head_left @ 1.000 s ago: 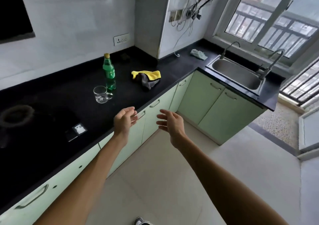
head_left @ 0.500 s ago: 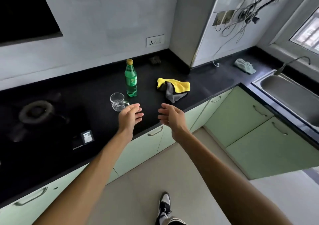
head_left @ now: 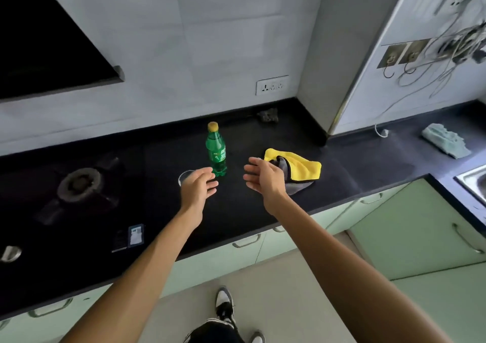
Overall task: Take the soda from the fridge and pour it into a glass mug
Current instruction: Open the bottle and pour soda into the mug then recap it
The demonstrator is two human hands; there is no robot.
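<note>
A green soda bottle point(head_left: 216, 151) with a yellow cap stands upright on the black countertop point(head_left: 236, 211). Just left of it sits a clear glass mug point(head_left: 185, 177), mostly hidden behind my left hand point(head_left: 198, 188). That hand hovers over the mug with fingers apart, holding nothing. My right hand point(head_left: 264, 180) is open too, fingers spread, a little right of the bottle and not touching it.
A yellow and grey cloth point(head_left: 299, 170) lies right of my right hand. A gas burner point(head_left: 80, 183) is at the left, a small card point(head_left: 136, 235) near the counter's front edge. A sink point(head_left: 473, 182) and a pale cloth point(head_left: 445, 144) are at the right. Green cabinets run below.
I have stepped closer to the counter and the view has swung left. Both open hands have moved forward, over the counter, toward the mug and bottle.
</note>
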